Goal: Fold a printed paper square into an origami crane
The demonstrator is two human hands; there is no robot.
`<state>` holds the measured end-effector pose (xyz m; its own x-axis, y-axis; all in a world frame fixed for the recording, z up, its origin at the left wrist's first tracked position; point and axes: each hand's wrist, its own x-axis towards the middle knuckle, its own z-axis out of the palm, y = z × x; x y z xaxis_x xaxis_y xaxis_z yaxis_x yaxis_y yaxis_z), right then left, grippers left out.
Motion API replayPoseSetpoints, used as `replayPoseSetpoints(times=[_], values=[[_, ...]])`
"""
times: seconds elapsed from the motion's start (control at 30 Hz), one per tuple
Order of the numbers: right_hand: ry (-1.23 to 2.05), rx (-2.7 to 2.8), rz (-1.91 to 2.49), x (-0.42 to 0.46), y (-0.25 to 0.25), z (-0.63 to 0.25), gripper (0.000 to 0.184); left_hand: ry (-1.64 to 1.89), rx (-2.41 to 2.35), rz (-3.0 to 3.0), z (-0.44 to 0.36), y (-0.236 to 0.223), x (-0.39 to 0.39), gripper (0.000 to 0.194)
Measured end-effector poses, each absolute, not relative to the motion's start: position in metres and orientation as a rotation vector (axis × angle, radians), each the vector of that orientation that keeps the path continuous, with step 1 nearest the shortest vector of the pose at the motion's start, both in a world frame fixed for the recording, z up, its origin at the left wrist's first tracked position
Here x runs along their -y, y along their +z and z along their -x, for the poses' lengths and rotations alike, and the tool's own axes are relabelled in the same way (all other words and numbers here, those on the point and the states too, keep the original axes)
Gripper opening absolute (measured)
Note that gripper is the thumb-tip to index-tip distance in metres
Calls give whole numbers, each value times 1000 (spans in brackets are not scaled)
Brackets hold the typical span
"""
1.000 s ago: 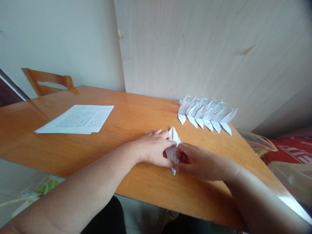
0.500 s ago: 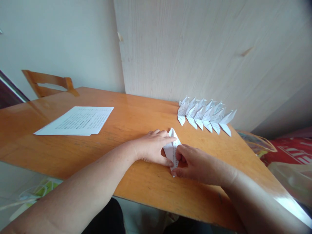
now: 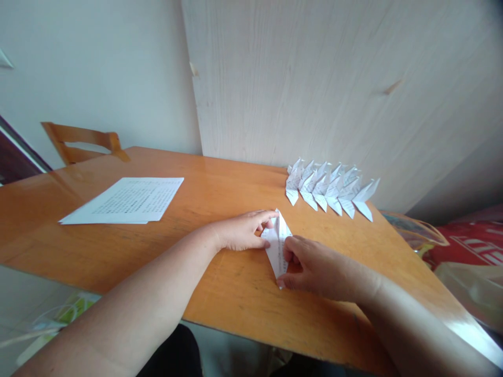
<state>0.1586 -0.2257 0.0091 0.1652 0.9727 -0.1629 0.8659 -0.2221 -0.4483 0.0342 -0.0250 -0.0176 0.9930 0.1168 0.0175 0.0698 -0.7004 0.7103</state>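
Observation:
A folded sheet of paper, kite-shaped with a lengthwise fold and print on one side, lies on the wooden table in front of me. My left hand grips its left edge, with the thumb at the side corner and the fingers near the top point. On the right edge, my right hand has its fingers curled against the paper, its thumb pressing close to the bottom tip. Farther back to the right stand several folded paper pieces, set in rows with upright points.
A stack of printed sheets lies on the left of the table. Behind are a wooden chair and a pale board against the wall. Red and clear bags sit beyond the right edge.
My left hand has drawn back a little to the upper left, its thumb shifting from the paper's lower part to its left corner. My right hand stays nearly in place.

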Motion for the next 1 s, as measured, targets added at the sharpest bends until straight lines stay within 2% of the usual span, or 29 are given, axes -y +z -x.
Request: replayPoseSetpoints(times=[0.23,0.47,0.63,0.83,1.0], values=[[632,1783,2187,224,11,-159,27,164,-114,-2280,-43,-30,19,55],[636,1759,2205,226,12,-157,29,313,-29,-2484,-43,-21,28,27],[646,1763,2193,225,12,-158,27,423,123,-2565,-42,-18,39,27],[604,1770,2192,225,14,-157,27,304,282,-2554,-43,-22,41,35],[585,1777,2158,226,11,-157,26,268,262,-2514,-42,-22,38,22]])
